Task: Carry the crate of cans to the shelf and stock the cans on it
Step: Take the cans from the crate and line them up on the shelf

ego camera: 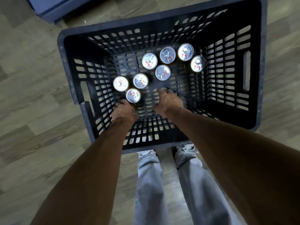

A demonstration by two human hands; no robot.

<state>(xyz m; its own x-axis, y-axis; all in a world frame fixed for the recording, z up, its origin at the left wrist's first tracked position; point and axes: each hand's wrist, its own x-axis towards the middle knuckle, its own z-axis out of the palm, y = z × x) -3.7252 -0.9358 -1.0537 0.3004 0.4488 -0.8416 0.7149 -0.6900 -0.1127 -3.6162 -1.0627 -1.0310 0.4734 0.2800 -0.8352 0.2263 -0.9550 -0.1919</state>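
The left hand [124,111] curls beside the nearest can [133,95], though whether it grips is unclear. The right hand [168,100], fingers loosely spread, holds nothing. Eight upright cans stand inside the dark crate [78,88] on the wood-pattern floor [32,111].

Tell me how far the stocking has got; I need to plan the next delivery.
Done: the crate sits on the floor, apparently carried over. In hand: both hands are down inside it, the left hand at the nearest can, the right hand open over the bare crate bottom. Left: eight cans stand upright in the crate; the shelf itself is not clearly in view.
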